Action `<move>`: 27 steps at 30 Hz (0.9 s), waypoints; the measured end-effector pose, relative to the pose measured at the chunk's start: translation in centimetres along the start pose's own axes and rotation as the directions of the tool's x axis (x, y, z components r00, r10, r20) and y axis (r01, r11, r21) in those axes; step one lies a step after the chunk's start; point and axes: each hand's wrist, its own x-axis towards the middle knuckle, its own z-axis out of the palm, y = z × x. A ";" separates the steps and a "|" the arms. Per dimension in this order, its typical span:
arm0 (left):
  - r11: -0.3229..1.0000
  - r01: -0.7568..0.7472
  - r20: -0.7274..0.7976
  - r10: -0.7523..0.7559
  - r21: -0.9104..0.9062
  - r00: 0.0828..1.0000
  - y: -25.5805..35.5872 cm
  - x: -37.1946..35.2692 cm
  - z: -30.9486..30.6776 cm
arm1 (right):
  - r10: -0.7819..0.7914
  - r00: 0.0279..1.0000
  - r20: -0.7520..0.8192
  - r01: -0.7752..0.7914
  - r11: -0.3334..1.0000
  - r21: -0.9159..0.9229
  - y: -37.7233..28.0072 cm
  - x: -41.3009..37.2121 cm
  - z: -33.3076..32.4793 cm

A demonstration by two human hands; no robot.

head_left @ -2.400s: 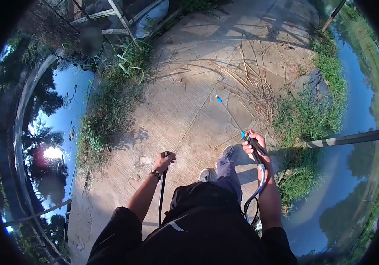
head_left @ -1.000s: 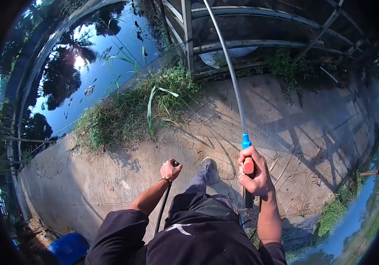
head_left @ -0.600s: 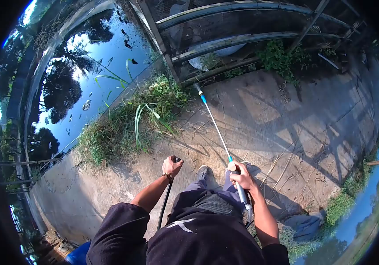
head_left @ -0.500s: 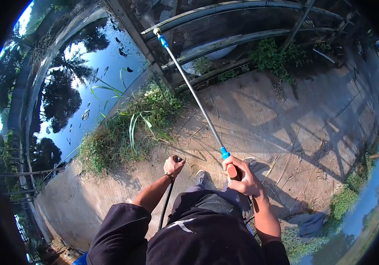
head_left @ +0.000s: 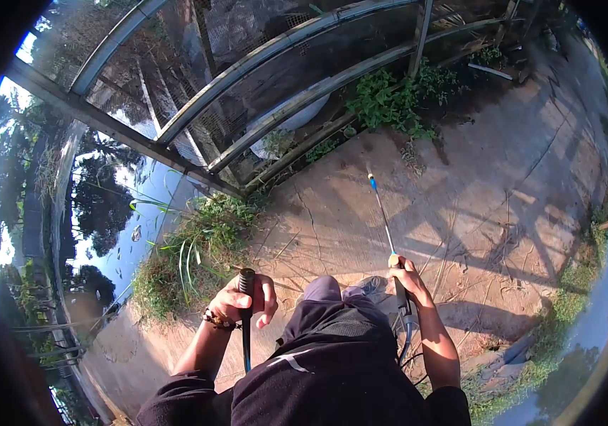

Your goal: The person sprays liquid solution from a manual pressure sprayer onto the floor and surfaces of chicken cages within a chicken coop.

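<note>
My right fingers (head_left: 408, 266) clasp the spray wand (head_left: 383, 219), its nozzle (head_left: 372, 180) over the concrete (head_left: 474, 177); I should keep it steady. My left fingers (head_left: 267, 295) curl loosely around the black lever grip (head_left: 246, 280).

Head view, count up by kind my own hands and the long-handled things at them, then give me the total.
Hands: 2, the left hand and the right hand
Wand with blue fittings: 1
Rod with black grip: 1
Total: 4
</note>
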 end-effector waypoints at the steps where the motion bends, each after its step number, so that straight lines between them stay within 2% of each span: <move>1: 0.988 0.019 -0.153 0.005 0.155 0.988 -0.1 2.6 0.3 | -0.014 1.000 0.021 0.013 0.999 0.049 -4.5 -1.2 -0.3; 3: 0.842 0.257 -0.510 0.025 0.474 0.860 -1.7 9.2 -2.3 | -0.210 0.954 0.214 0.157 0.958 0.239 -13.2 -3.8 -0.6; 5: 0.785 0.220 -0.601 0.229 0.580 0.766 -5.5 14.7 -9.2 | -0.469 0.824 0.317 0.398 0.878 0.266 -19.1 -5.2 -1.6; 6: 0.566 0.414 -0.654 0.322 0.713 0.685 -6.2 17.0 -11.2 | -0.567 0.752 0.337 0.520 0.824 0.224 -20.7 -4.9 -2.7; 7: 0.305 0.597 -0.667 0.425 0.742 0.612 -7.4 19.0 -12.9 | -0.550 0.756 0.356 0.493 0.835 0.245 -22.1 -5.2 -4.3; 8: 0.284 0.662 -0.700 0.486 0.693 0.524 -9.1 21.0 -15.0 | -0.576 0.734 0.359 0.516 0.817 0.256 -23.2 -4.5 -5.9; 9: 0.119 0.735 -0.659 0.552 0.668 0.511 -10.2 23.0 -16.3 | -0.603 0.709 0.366 0.541 0.798 0.266 -24.3 -3.7 -7.4; 10: 0.139 0.785 -0.726 0.504 0.603 0.468 -10.8 25.2 -17.1 | -0.428 0.852 0.301 0.332 0.887 0.322 -24.3 -3.0 -8.9; 11: 0.153 0.830 -0.785 0.453 0.536 0.423 -11.2 27.4 -18.0 | -0.393 0.887 0.243 0.336 0.909 0.246 -22.4 -0.1 -10.9; 13: 0.113 0.808 -0.758 0.439 0.579 0.482 -11.6 32.5 -19.6 | -0.186 0.981 0.057 0.179 0.978 0.109 -16.8 4.7 -15.2; 15: 0.085 0.805 -0.751 0.428 0.587 0.502 -11.1 38.2 -20.1 | -0.111 0.988 -0.107 0.117 0.992 0.051 -13.2 7.7 -19.2; 16: 0.070 0.816 -0.758 0.422 0.574 0.497 -10.4 41.3 -19.6 | 0.018 0.992 -0.128 -0.014 0.999 0.036 -14.5 8.7 -20.8; 17: 0.049 0.829 -0.768 0.410 0.556 0.491 -9.8 43.9 -19.1 | 0.071 0.993 -0.096 -0.058 0.990 0.132 -16.0 9.0 -22.6; 18: -0.018 0.796 -0.695 0.475 0.605 0.539 -10.2 45.9 -20.8 | -0.008 0.997 -0.079 0.018 0.991 0.130 -20.0 8.5 -23.4; 19: 0.000 0.804 -0.729 0.421 0.595 0.540 -9.3 47.7 -20.2 | -0.086 0.994 -0.064 0.094 0.988 0.126 -24.5 7.9 -24.0; 20: 0.024 0.806 -0.754 0.373 0.591 0.541 -8.1 50.3 -19.1 | -0.269 0.961 0.070 0.253 0.950 0.184 -28.7 7.8 -25.0; 21: 0.054 0.807 -0.774 0.330 0.588 0.541 -7.0 53.3 -18.5 | -0.348 0.933 0.095 0.328 0.928 0.175 -33.6 6.5 -25.7; 22: -0.001 0.783 -0.729 0.365 0.622 0.579 -7.0 55.0 -20.0 | -0.473 0.868 0.149 0.439 0.873 0.213 -36.4 6.3 -27.3; 23: 0.006 0.794 -0.748 0.340 0.607 0.570 -6.7 56.7 -19.6 | -0.586 0.787 0.191 0.531 0.802 0.273 -38.4 6.1 -28.5; 26: 0.003 0.828 -0.796 0.278 0.560 0.537 -3.6 63.1 -17.3 | -0.554 0.816 0.167 0.493 0.817 0.301 -42.2 6.4 -33.2; 27: -0.016 0.781 -0.735 0.326 0.624 0.595 -3.5 64.8 -17.5 | -0.536 0.831 0.148 0.489 0.831 0.264 -41.5 8.3 -35.2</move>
